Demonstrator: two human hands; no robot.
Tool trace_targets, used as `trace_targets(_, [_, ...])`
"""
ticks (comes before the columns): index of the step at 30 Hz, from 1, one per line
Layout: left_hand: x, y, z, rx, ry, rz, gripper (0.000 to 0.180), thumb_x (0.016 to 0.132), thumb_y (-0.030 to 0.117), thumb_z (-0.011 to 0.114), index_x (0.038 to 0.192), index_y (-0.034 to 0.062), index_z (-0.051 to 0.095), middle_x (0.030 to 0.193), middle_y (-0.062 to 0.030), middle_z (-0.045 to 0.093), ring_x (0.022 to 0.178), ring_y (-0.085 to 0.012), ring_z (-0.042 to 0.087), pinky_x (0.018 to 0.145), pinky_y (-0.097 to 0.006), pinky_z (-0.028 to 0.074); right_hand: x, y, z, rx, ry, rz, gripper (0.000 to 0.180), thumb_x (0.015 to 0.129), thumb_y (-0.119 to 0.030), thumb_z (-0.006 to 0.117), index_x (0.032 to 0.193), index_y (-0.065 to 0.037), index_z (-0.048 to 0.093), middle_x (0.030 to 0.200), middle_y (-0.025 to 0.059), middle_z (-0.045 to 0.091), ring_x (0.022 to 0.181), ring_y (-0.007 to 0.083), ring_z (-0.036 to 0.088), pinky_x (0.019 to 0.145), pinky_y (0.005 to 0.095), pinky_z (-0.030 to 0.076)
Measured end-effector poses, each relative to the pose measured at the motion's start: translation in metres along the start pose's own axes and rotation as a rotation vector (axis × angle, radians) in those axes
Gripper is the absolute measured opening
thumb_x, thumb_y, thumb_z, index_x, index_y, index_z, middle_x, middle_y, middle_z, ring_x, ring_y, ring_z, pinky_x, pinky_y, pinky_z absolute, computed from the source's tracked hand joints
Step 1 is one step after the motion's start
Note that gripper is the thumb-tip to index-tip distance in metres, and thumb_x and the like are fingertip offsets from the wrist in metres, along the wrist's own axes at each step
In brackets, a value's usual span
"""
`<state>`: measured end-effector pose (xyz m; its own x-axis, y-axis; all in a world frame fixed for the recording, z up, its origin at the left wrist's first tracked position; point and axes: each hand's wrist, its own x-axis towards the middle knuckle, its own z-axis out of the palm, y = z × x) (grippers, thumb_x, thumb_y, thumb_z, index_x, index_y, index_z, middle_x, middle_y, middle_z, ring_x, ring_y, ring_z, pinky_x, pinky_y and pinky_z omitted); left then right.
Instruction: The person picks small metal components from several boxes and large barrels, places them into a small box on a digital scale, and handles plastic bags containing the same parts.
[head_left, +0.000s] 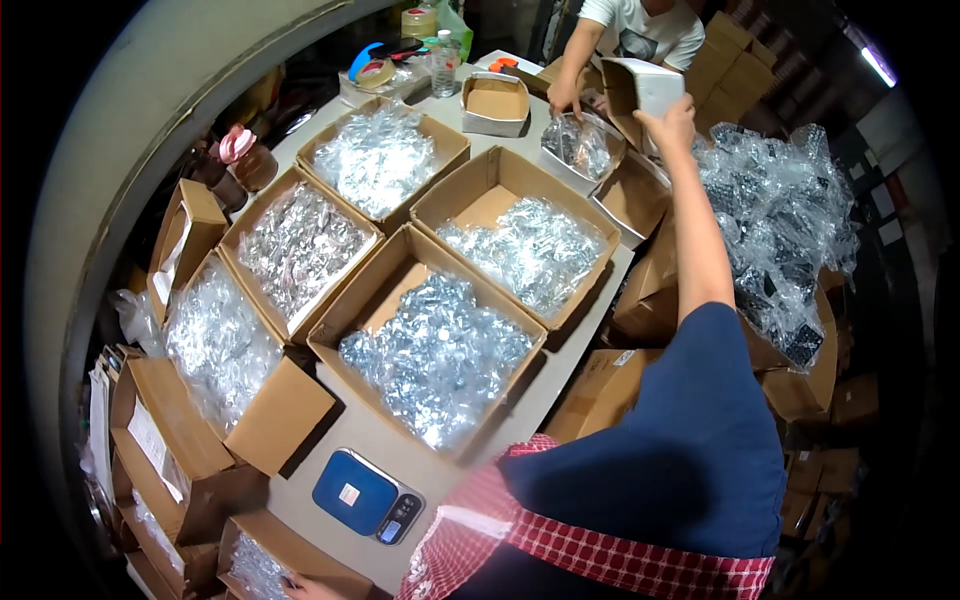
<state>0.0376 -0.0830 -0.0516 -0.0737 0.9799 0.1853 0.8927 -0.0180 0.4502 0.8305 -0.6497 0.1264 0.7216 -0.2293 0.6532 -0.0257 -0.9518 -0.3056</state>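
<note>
My right arm reaches far up to the right, and my right hand (672,122) is closed on a small cardboard box (660,90), white outside and brown inside, tilted on its side. Just below it stands another open small box (632,195). At the bottom edge, my left hand (312,590) shows only in part, at the rim of a cardboard box (290,545) of small clear bags (258,570). Its fingers are mostly cut off or hidden. Nearby on the table lies a blue kitchen scale (355,495) with a lit display.
Several open cartons of bagged metal parts (435,350) crowd the table (530,400). Across it, a co-worker's hand (565,95) reaches into a white box (580,150) of bagged parts. Bagged dark parts (775,220) are heaped at right. A bottle (444,65) stands at the back.
</note>
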Motion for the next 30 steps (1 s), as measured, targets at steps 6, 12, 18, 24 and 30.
trace_targets(6, [-0.011, 0.018, -0.003, -0.257, -0.047, 0.038, 0.042, 0.096, 0.029, 0.055, 0.127, 0.0012, 0.052, 0.125, -0.0168, 0.058, 0.109, -0.0315, 0.059, 0.092, -0.038, 0.047, -0.049, -0.026, -0.082, 0.925, -0.147, 0.242, 0.063, 0.066, -0.028, 0.080, 0.113, 0.001, 0.049, 0.096, 0.0119, 0.061, 0.086, 0.0231, 0.060, 0.076, 0.0325, 0.049])
trace_targets(12, [-0.008, -0.001, -0.003, -0.472, -0.075, -0.084, 0.049, 0.094, 0.022, 0.054, 0.133, -0.0058, 0.044, 0.133, -0.0206, 0.050, 0.120, -0.0294, 0.049, 0.102, -0.037, 0.038, -0.173, -0.135, -0.126, 1.633, -0.895, 0.174, 0.057, 0.078, -0.018, 0.064, 0.129, -0.003, 0.044, 0.115, 0.0062, 0.057, 0.105, 0.0168, 0.055, 0.091, 0.0292, 0.042])
trace_targets(18, [-0.023, 0.032, -0.029, -0.802, -0.057, -0.047, 0.049, 0.093, 0.017, 0.058, 0.133, -0.0063, 0.042, 0.135, -0.0196, 0.046, 0.124, -0.0283, 0.043, 0.107, -0.038, 0.030, -0.332, -0.269, -0.180, 1.414, -1.586, 0.188, 0.069, 0.079, -0.033, 0.059, 0.140, -0.011, 0.036, 0.125, 0.0082, 0.050, 0.113, 0.0205, 0.052, 0.094, 0.0348, 0.044])
trace_targets(24, [0.010, 0.009, -0.087, -0.758, -0.013, -0.002, 0.051, 0.093, 0.020, 0.058, 0.134, -0.0047, 0.040, 0.136, -0.0217, 0.044, 0.127, -0.0300, 0.041, 0.107, -0.040, 0.030, -0.442, -0.320, -0.163, 0.988, -2.000, 0.025, 0.097, 0.077, -0.035, 0.069, 0.153, -0.016, 0.012, 0.107, 0.0078, 0.050, 0.078, 0.0128, 0.043, 0.070, 0.0311, 0.040])
trace_targets(30, [0.066, -0.055, -0.133, -0.849, 0.099, -0.002, 0.046, 0.092, 0.013, 0.057, 0.131, -0.0049, 0.041, 0.130, -0.0207, 0.048, 0.118, -0.0270, 0.049, 0.101, -0.037, 0.039, -0.499, -0.315, -0.124, 0.974, -2.061, 0.152, 0.083, 0.082, -0.033, 0.067, 0.150, -0.014, 0.023, 0.140, 0.0120, 0.044, 0.124, 0.0290, 0.043, 0.099, 0.0411, 0.035])
